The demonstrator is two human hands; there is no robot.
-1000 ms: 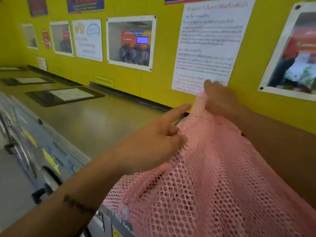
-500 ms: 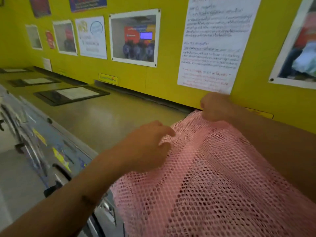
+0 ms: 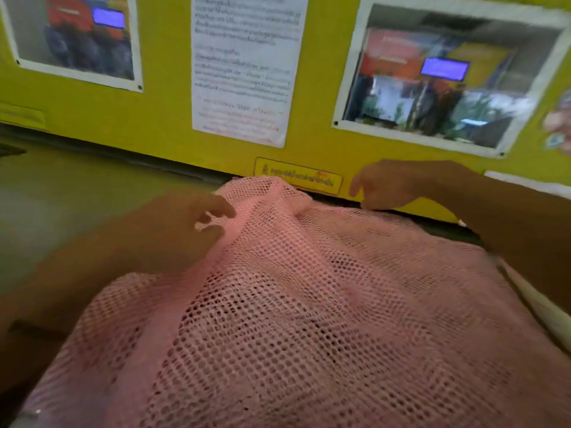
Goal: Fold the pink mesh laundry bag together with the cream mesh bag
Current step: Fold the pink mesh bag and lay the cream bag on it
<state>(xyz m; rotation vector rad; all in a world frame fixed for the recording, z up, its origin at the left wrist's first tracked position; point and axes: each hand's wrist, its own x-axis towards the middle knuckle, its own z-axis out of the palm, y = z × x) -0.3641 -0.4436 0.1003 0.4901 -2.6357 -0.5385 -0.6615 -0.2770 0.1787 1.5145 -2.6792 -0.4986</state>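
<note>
The pink mesh laundry bag (image 3: 309, 304) lies spread over the machine top and fills the lower half of the view, its far corner bunched against the yellow wall. My left hand (image 3: 182, 233) is at the bag's left fold, thumb and forefinger closing on the mesh; blur hides the exact grip. My right hand (image 3: 392, 185) hovers at the bag's far edge with its fingers apart and pointing down, holding nothing. A cream strip (image 3: 543, 310), probably the cream mesh bag, shows past the pink bag's right edge under my right forearm.
The yellow wall (image 3: 160, 118) rises right behind the bag, with a printed notice (image 3: 247, 66), two photo posters (image 3: 432, 78) and a warning sticker (image 3: 298, 177). The grey machine top (image 3: 77, 205) runs off to the left.
My right hand has let go of the raised far corner and moved right; the corner has dropped flat. My left hand stays at the left fold. The view has swung right and closer.
</note>
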